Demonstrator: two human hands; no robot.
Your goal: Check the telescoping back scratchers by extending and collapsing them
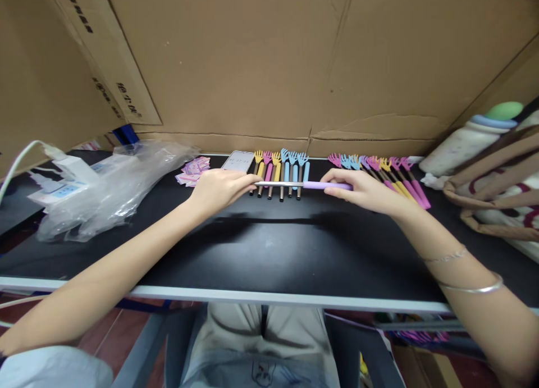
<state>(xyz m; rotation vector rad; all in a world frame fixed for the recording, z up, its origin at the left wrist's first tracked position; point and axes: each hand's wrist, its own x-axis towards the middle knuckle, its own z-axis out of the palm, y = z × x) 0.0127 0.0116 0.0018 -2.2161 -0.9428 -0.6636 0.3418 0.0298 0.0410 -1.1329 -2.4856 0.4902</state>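
Between both hands a telescopic back scratcher (295, 184) with a purple grip and a thin metal shaft lies sideways above the black table (269, 247). My left hand (221, 187) pinches the metal end. My right hand (365, 188) is closed round the purple grip. Just behind it stands a row of several small hand-shaped scratchers (281, 172) in yellow, pink and blue. A second row of scratchers (389, 177) lies slanted to the right of my right hand.
A phone (238, 160) and small pink packets (193, 170) lie left of the rows. A crumpled clear plastic bag (109, 188) and white chargers (63, 177) sit far left. A white bottle (467, 141) and a cloth bag (501, 191) are at right. Cardboard walls the back.
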